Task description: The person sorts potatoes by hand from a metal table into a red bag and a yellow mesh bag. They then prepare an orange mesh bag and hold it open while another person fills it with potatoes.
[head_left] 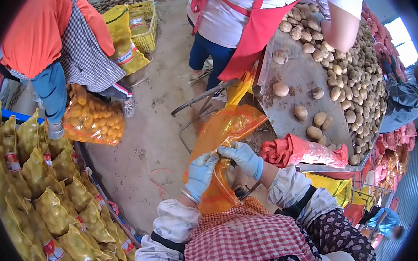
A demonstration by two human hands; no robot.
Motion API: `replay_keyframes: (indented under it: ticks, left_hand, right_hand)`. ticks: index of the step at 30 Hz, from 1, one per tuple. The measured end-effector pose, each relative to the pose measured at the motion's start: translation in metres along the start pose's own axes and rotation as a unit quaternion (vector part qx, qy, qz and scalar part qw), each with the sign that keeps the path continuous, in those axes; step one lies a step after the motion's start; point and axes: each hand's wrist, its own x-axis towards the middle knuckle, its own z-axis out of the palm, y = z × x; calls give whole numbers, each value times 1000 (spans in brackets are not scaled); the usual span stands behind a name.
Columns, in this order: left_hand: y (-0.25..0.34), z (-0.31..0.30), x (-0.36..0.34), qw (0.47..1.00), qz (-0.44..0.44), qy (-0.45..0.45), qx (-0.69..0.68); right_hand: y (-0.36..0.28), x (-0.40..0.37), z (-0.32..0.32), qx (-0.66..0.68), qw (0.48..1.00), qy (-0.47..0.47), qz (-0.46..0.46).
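Currently left hand [199, 174] and right hand [243, 158] both pinch the orange net bag [228, 124] mouth; hold netting taut, evenly.

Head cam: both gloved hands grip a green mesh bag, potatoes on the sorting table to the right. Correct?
Not quite: the mesh bag is orange, not green. The rest holds. The head view shows the left hand and right hand, both in blue gloves, gripping it, with potatoes on the sorting table to the right.
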Motion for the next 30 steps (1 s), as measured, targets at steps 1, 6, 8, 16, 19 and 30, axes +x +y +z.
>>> replay_keyframes:
  ticks: [1,6,8,16,19,30]
  left_hand:
    - [-3,-4,2,999,12,23,-41]
    - [-34,-74,32,979,-11,203,21]
    - [-32,-83,38,971,4,236,25]
    - [35,-27,19,895,137,-13,424]
    - [46,-27,14,934,133,14,330]
    - [4,-108,62,992,-58,39,103]
  right_hand:
    - [-4,-7,0,-2,1000,4,-5]
    - [37,-25,-42,-567,821,-41,50]
    - [29,-41,-40,-599,791,-65,111]
    - [-86,-41,10,-615,633,102,-459]
    - [-77,3,-9,-759,564,51,-322]
    - [-17,45,-114,28,980,129,-146]
